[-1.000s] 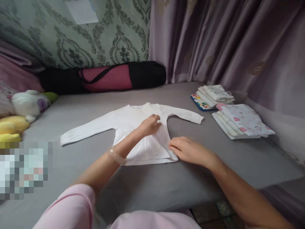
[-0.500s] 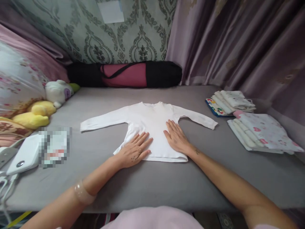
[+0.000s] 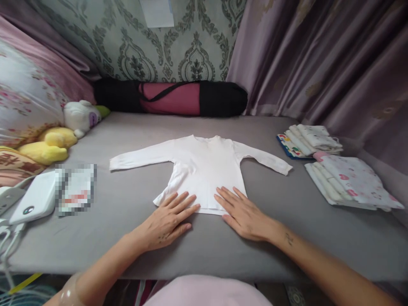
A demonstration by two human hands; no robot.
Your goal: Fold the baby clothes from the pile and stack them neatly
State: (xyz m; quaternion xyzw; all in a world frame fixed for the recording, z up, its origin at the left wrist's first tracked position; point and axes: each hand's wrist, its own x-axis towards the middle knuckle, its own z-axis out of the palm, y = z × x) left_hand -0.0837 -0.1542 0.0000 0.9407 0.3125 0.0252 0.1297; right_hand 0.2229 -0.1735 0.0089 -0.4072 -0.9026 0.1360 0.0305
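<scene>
A small white long-sleeved shirt [image 3: 207, 170] lies spread out on the grey bed surface [image 3: 134, 136], its neckline away from me and both sleeves stretched to the sides. Some wrinkles show along its left side. My left hand [image 3: 168, 221] is flat with fingers apart, the fingertips over the shirt's lower left hem. My right hand [image 3: 244, 214] lies palm down with spread fingers across the lower right corner, covering part of the hem. Neither hand grips anything.
Folded cloths [image 3: 350, 180] and a smaller folded pile [image 3: 312, 140] lie at the right. Plush toys [image 3: 79, 117], a white power bank [image 3: 36, 197] with cables and a blurred packet [image 3: 76, 191] are at the left. A black and red long bag [image 3: 172, 97] lies along the wall.
Both hands have slid toward me, from the body of the shirt down to its hem. The right hand has moved farther. The camera view has shifted slightly.
</scene>
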